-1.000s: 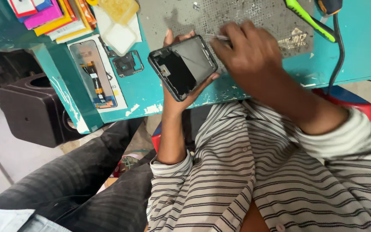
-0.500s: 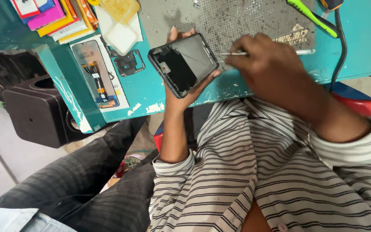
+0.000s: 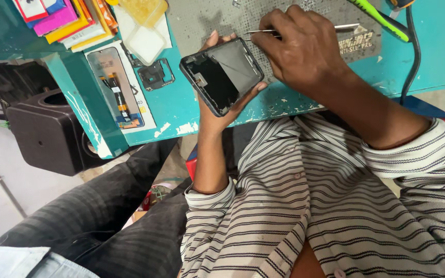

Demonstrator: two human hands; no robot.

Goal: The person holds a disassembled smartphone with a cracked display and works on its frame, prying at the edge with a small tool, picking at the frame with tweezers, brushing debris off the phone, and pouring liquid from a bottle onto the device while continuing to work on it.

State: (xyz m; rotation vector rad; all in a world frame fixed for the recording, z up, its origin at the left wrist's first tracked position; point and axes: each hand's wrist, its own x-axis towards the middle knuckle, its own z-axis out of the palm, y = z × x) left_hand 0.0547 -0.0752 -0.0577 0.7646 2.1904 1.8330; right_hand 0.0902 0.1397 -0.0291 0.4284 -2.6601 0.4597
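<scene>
Here left hand [image 3: 221, 110] cradles phone [image 3: 222, 75]; tweezers [image 3: 271, 32] at edge.

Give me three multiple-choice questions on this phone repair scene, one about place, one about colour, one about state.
1. Where is the loose screen panel?
A. on the table left of the phone
B. on the floor
C. in the right hand

2. What colour is the table?
A. red
B. teal
C. white

3. How is the phone?
A. sealed in a box
B. lying on the mat
C. open, held in the left hand

Answers:
1 A, it lies flat by the table's edge.
2 B, the bare top is teal.
3 C, the left hand cradles it, insides showing, while the right hand holds tweezers.
</scene>
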